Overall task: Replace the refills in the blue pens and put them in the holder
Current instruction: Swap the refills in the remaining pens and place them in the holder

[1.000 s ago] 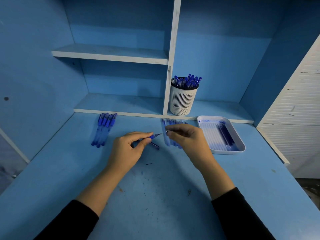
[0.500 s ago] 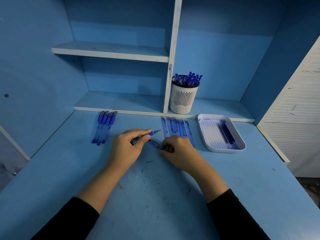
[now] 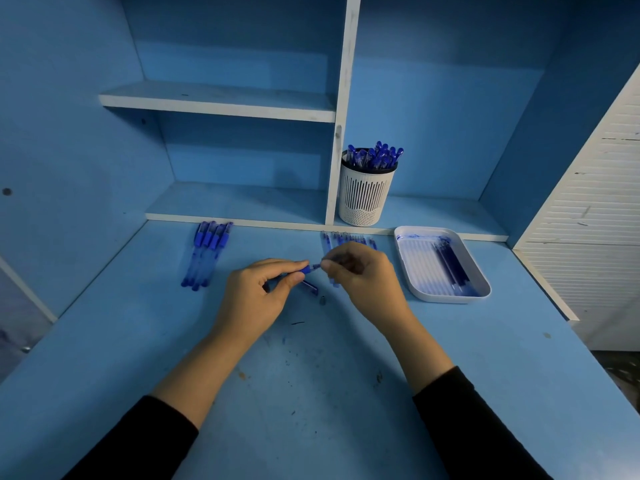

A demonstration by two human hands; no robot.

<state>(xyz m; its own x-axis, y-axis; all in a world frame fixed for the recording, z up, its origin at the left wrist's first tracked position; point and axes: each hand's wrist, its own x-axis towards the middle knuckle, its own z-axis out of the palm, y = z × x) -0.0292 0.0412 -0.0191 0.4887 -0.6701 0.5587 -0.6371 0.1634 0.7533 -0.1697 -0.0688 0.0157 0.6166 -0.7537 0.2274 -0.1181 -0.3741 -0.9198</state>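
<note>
The holder (image 3: 367,195) on the low shelf (image 3: 450,216) already bristles with blue pens (image 3: 375,155) — a good share of the job looks done. In front of it the left hand (image 3: 256,296) grips a pen (image 3: 306,269) by the barrel, and the right hand (image 3: 363,275) pinches that pen's tip end; whether a refill is in, I cannot tell. Left of the holder a bunch of capped pens (image 3: 207,252) waits — refills (image 3: 346,239) lie just before it, more in the tray (image 3: 415,289) to its right.
</note>
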